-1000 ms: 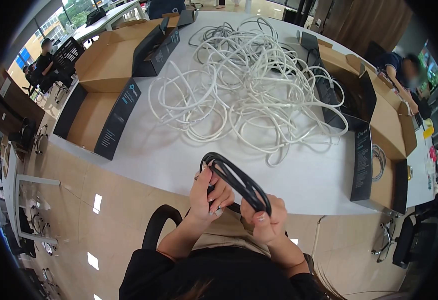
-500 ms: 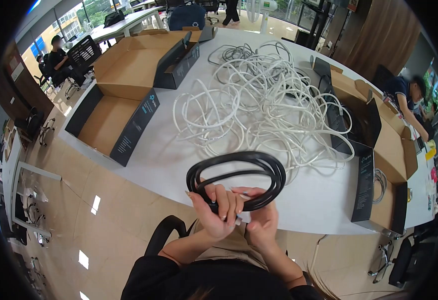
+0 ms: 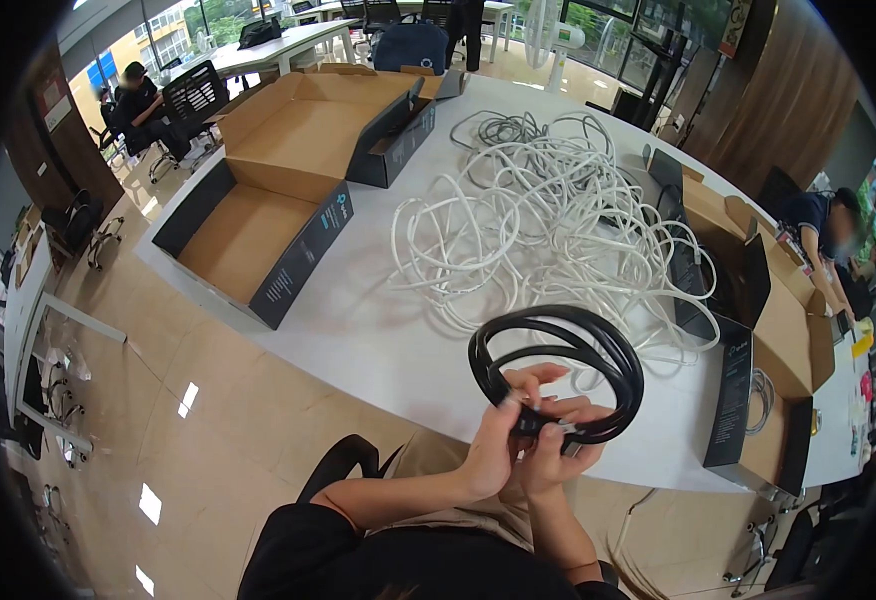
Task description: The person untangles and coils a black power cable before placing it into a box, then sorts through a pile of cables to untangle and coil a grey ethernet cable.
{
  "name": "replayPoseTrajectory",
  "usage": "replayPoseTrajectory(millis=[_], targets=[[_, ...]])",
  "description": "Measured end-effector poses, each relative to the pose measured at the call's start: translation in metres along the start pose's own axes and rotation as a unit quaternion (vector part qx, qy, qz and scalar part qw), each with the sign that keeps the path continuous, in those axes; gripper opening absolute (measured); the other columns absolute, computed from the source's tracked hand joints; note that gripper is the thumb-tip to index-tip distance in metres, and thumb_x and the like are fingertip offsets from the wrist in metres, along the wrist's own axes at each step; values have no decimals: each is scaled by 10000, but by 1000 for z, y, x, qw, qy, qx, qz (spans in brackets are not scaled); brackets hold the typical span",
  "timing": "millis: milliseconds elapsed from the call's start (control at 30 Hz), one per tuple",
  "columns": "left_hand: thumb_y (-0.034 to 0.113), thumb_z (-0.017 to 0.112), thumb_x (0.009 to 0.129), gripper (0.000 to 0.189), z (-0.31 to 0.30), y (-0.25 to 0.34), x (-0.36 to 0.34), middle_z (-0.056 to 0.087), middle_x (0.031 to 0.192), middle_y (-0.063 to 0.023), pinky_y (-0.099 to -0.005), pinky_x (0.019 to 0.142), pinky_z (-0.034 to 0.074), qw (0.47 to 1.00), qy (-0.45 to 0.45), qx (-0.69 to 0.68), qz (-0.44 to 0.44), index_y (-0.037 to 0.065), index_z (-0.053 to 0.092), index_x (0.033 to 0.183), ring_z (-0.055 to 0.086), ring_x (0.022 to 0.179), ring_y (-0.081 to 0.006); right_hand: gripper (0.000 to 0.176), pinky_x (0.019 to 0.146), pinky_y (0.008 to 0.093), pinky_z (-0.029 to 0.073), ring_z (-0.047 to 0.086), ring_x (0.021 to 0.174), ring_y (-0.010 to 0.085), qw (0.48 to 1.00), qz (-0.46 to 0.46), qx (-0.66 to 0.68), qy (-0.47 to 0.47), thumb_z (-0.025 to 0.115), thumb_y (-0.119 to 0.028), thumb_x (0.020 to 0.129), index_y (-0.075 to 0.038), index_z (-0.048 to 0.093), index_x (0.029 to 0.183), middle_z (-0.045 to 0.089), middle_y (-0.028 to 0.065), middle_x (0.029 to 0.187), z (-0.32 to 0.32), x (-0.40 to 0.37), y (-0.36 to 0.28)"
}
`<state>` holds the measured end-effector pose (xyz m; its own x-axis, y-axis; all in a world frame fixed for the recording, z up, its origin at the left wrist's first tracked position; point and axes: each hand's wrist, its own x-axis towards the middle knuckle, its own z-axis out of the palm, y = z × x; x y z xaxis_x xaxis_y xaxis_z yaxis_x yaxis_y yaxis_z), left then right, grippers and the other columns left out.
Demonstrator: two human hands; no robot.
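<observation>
A coiled black cable [image 3: 622, 375] is held up in front of me, above the near edge of the table. My left hand [image 3: 498, 445] is closed around the lower left of the coil, near a dark connector [image 3: 528, 424]. My right hand [image 3: 560, 455] pinches the bottom of the loops, its thumb by a small light-coloured piece whose kind I cannot make out. Behind the coil, a large tangle of white and grey cables [image 3: 558, 215] lies loose on the white table [image 3: 358, 330].
An open cardboard box [image 3: 248, 225] stands at the table's left. On the right, another open box [image 3: 773, 400] contains a small grey cable coil [image 3: 761, 400]. A person [image 3: 813, 235] reaches over the table at far right; another person [image 3: 140, 110] sits at back left.
Both hands and the black coil have moved right and the coil has tilted. My fingers have shifted to the connector at its lower side. The camera view has turned slightly.
</observation>
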<state>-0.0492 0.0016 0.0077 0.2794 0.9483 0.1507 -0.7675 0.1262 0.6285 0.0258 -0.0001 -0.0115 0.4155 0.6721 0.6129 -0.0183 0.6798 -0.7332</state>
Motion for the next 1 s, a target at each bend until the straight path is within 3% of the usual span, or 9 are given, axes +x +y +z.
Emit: replayPoseTrajectory(millis=[100, 133, 200, 300, 467, 533, 700, 900, 1000], targets=[[155, 463, 877, 484, -9, 22, 6, 336, 1311, -139, -364, 983, 304, 974, -174, 143, 38, 50, 248, 1297, 347, 1210, -206, 218, 479, 189, 422, 480, 532, 108, 995, 79, 38, 56, 519, -169, 859, -19, 382, 938, 510, 94, 689, 5, 16, -19], [135, 509, 851, 494, -10, 35, 9, 353, 1315, -137, -369, 988, 297, 967, -170, 164, 91, 37, 305, 1290, 343, 1222, -219, 204, 348, 155, 325, 376, 391, 62, 990, 116, 44, 74, 486, -170, 879, -13, 394, 974, 492, 80, 657, 2, 22, -27], [119, 542, 824, 446, -25, 81, 31, 427, 1268, -134, -368, 977, 311, 826, -196, 474, 233, 26, 400, 1236, 403, 1183, -245, 191, 274, 162, 240, 290, 319, 45, 980, 124, 48, 147, 456, -165, 896, -11, 403, 994, 478, 73, 643, -15, 32, -26], [98, 555, 802, 370, -30, 140, 88, 519, 1156, -149, -353, 920, 371, 709, -74, 569, 411, -5, 481, 1149, 505, 1069, -267, 247, 274, 173, 231, 311, 322, 70, 971, 114, 66, 197, 494, -139, 865, -20, 420, 1069, 518, 95, 669, -46, 42, -35], [202, 596, 796, 194, -98, 211, 222, 426, 1267, -179, -412, 980, 327, 511, 93, 767, 377, 133, 636, 973, 383, 1193, -359, 202, 269, 158, 194, 275, 308, 38, 968, 85, -4, 237, 481, -154, 886, -7, 439, 1017, 521, 80, 678, -80, 42, -47], [191, 583, 786, 232, -133, 225, 267, 361, 1328, -168, -435, 999, 302, 432, 132, 860, 235, 170, 638, 1010, 300, 1248, -377, 200, 269, 159, 192, 278, 309, 35, 965, 85, -26, 246, 483, -157, 887, -6, 440, 1010, 524, 76, 670, -93, 39, -48], [58, 513, 752, 322, -166, 236, 315, 494, 1203, -201, -392, 929, 384, 442, 107, 890, -23, 79, 616, 1056, 473, 1108, -348, 163, 282, 154, 197, 308, 335, 21, 961, 90, -67, 251, 517, -117, 870, -54, 461, 1009, 544, 66, 673, -120, 29, -54], [-18, 459, 776, 320, -190, 229, 288, 519, 1183, -172, -381, 881, 411, 468, 142, 808, 328, 14, 590, 1066, 511, 1046, -343, 183, 295, 148, 198, 339, 361, 12, 939, 117, -94, 309, 532, -145, 873, -66, 471, 1027, 561, 56, 686, -141, 24, -53], [9, 464, 802, 393, -170, 222, 252, 428, 1296, -145, -413, 932, 355, 522, 154, 741, 394, 20, 496, 1194, 428, 1140, -350, 188, 295, 145, 199, 334, 361, 11, 940, 120, -92, 305, 531, -147, 875, -66, 471, 1034, 564, 57, 686, -143, 30, -49]])
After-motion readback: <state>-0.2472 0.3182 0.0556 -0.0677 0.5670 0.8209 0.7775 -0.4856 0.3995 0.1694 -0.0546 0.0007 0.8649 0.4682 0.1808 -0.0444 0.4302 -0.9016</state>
